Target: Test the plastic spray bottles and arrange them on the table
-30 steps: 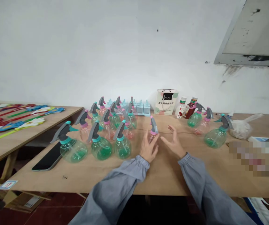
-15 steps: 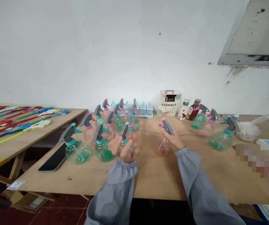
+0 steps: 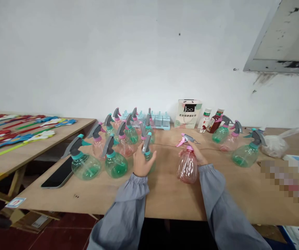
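Pink spray bottle (image 3: 187,170) — right-held, see-through; contents unclear

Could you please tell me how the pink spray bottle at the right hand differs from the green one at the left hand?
The pink spray bottle has a pink body and collar; the green spray bottle has a green body and turquoise collar. The pink spray bottle's body is mostly in view, while the left hand hides much of the green spray bottle. Both are upright with largely grey spray heads.

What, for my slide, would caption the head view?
Left hand spread at a green sprayer, right hand at the neck of a pink sprayer, over a table.
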`<state>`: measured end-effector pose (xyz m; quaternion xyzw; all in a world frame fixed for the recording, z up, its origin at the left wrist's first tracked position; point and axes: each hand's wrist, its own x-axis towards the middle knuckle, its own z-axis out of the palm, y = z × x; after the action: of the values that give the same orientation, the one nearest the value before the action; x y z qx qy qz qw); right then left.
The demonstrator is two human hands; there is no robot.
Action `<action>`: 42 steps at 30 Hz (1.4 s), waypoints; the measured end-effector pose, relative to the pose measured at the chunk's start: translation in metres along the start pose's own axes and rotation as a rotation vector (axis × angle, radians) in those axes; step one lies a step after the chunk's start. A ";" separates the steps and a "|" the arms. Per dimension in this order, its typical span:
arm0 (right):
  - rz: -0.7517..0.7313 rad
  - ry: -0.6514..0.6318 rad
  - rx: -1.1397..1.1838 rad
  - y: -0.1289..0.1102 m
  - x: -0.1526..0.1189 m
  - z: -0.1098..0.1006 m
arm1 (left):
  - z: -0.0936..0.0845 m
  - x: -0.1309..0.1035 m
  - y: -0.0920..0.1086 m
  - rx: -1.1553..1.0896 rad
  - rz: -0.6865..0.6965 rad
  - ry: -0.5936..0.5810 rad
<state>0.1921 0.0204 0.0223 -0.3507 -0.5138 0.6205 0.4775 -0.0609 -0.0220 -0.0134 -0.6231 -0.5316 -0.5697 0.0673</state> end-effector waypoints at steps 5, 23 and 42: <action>-0.068 -0.119 -0.063 0.004 -0.003 0.014 | 0.024 -0.017 -0.002 0.063 0.002 -0.100; -0.184 0.054 0.022 0.005 -0.008 0.025 | 0.061 -0.021 -0.024 -0.101 0.061 -0.166; -0.207 0.057 -0.014 0.008 -0.011 0.033 | 0.059 -0.022 -0.020 -0.115 0.066 -0.180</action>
<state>0.1629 0.0001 0.0215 -0.3168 -0.5376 0.5541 0.5511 -0.0337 0.0141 -0.0615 -0.6918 -0.4810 -0.5385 0.0025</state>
